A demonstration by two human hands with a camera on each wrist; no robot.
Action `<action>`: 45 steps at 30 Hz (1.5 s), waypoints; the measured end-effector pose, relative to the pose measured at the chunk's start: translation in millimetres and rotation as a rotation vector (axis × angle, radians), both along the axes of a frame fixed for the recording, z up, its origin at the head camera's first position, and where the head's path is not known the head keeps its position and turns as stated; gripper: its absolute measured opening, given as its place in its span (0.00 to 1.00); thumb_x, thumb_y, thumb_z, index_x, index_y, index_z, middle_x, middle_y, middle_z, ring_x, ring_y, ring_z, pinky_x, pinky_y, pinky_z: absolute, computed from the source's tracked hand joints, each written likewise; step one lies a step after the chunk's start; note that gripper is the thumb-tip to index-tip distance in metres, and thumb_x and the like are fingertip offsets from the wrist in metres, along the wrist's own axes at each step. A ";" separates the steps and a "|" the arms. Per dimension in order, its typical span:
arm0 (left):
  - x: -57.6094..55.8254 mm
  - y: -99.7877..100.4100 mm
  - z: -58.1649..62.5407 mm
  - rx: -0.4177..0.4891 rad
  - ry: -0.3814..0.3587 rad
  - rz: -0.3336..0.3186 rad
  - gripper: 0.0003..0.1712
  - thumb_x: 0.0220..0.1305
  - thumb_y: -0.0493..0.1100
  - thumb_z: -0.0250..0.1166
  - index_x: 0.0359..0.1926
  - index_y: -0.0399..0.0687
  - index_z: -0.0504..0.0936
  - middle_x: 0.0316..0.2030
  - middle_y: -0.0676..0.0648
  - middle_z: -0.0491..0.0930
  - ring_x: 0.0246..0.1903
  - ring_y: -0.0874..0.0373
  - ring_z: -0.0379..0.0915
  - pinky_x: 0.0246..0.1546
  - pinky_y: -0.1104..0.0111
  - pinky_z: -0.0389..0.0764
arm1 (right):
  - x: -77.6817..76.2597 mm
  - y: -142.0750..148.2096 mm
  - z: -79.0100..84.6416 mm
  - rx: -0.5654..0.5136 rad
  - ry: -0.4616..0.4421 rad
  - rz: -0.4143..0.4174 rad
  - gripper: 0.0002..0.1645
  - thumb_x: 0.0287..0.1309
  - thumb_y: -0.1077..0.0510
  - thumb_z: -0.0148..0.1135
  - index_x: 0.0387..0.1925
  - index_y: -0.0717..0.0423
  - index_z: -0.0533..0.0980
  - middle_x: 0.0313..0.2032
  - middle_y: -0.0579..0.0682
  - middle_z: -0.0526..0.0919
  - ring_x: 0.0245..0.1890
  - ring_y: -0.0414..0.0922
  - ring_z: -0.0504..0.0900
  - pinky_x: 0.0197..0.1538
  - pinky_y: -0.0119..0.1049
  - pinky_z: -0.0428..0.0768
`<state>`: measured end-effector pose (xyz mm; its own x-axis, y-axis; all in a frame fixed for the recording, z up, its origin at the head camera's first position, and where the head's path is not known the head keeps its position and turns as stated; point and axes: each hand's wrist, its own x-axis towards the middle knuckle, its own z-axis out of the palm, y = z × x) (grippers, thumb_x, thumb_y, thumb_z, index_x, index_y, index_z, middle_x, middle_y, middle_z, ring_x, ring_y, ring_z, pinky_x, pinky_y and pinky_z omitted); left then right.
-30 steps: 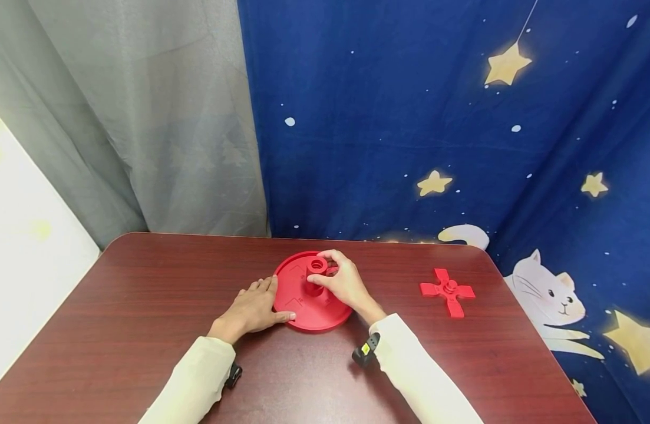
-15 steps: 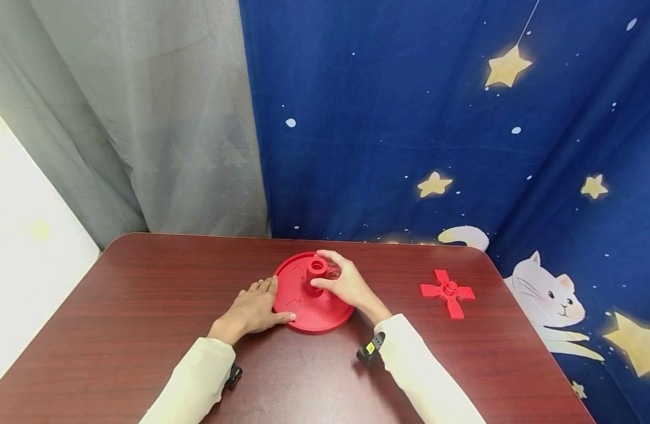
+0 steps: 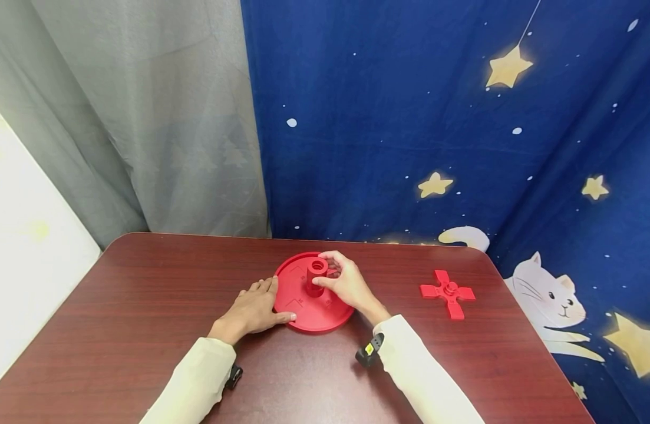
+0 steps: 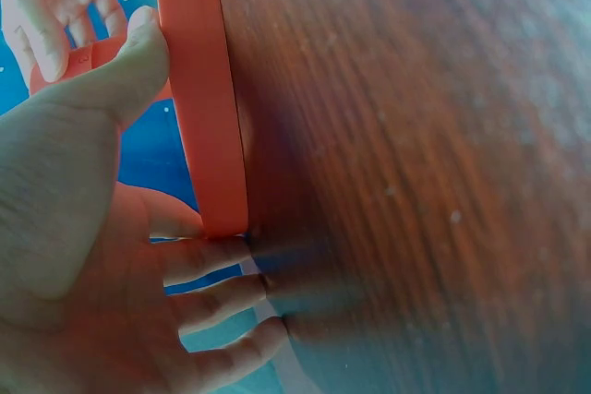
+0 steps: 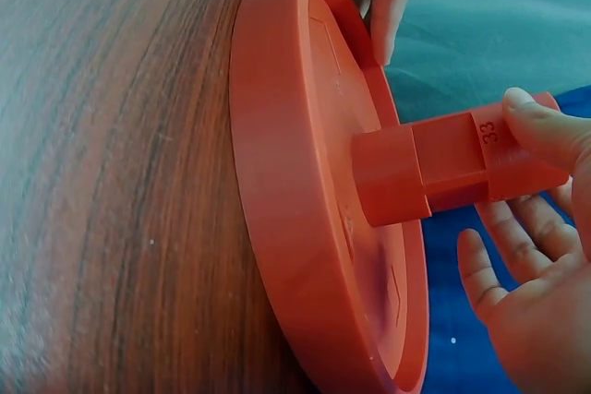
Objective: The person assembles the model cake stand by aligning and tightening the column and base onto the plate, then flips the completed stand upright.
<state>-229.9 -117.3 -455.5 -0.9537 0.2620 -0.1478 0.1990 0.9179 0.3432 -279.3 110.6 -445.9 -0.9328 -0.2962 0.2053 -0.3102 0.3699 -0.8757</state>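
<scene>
A red round base with a raised rim (image 3: 316, 321) lies flat on the table. My left hand (image 3: 253, 309) rests against its left edge, fingers extended and thumb laid over the rim; the left wrist view shows fingertips reaching down to the tabletop. A red hollow cylinder with an inner thread (image 3: 311, 281) stands upright at the middle of the base. Near its top, my right hand (image 3: 352, 290) pinches the cylinder between thumb and fingers. In the right wrist view the number 33 shows on the cylinder (image 5: 452, 161), beside the thumb.
To the right on the brown wooden table (image 3: 160, 294) lies a red cross-shaped piece (image 3: 451, 289) with a short threaded stud at its centre. A grey curtain (image 3: 197, 118) and a blue starry curtain (image 3: 378, 147) hang behind the table's far edge.
My right hand has shifted slightly at the cylinder, its wrist a little to the right of where it was a second ago. The left hand and the base have stayed in place.
</scene>
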 end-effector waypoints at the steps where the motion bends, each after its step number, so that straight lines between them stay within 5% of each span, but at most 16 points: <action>1: 0.0 0.2 0.2 0.000 -0.001 -0.001 0.60 0.55 0.68 0.68 0.74 0.32 0.57 0.70 0.32 0.62 0.69 0.31 0.56 0.65 0.35 0.59 | 0.3 0.0 0.3 0.005 0.006 -0.010 0.30 0.48 0.63 0.77 0.54 0.58 0.77 0.47 0.57 0.85 0.43 0.53 0.83 0.52 0.48 0.82; 15: 3.4 3.7 -0.3 -0.009 -0.013 -0.004 0.59 0.56 0.68 0.68 0.74 0.31 0.57 0.71 0.31 0.61 0.69 0.30 0.56 0.66 0.36 0.59 | 4.2 2.7 -2.9 0.086 0.089 -0.053 0.29 0.46 0.59 0.80 0.51 0.54 0.77 0.43 0.53 0.86 0.42 0.49 0.85 0.50 0.43 0.84; 23: 1.7 3.8 2.1 -0.010 0.003 -0.018 0.60 0.56 0.68 0.67 0.73 0.31 0.57 0.70 0.31 0.61 0.69 0.31 0.56 0.65 0.35 0.60 | 2.3 11.7 -0.4 0.081 0.073 -0.020 0.33 0.47 0.57 0.79 0.56 0.55 0.76 0.48 0.53 0.85 0.45 0.52 0.85 0.51 0.44 0.84; 30: 1.7 1.9 2.7 -0.004 -0.006 -0.013 0.60 0.56 0.68 0.67 0.74 0.31 0.56 0.71 0.31 0.60 0.70 0.30 0.54 0.66 0.35 0.58 | 0.9 42.3 0.2 0.022 0.069 0.001 0.31 0.50 0.61 0.76 0.56 0.62 0.75 0.53 0.62 0.83 0.53 0.60 0.82 0.55 0.54 0.80; 45: 0.6 -0.3 1.0 -0.001 -0.013 -0.008 0.60 0.56 0.69 0.67 0.74 0.31 0.56 0.71 0.31 0.60 0.70 0.30 0.53 0.66 0.35 0.58 | 3.9 121.3 -8.6 0.174 0.098 -0.139 0.30 0.52 0.62 0.75 0.56 0.62 0.75 0.54 0.61 0.82 0.54 0.55 0.82 0.54 0.53 0.80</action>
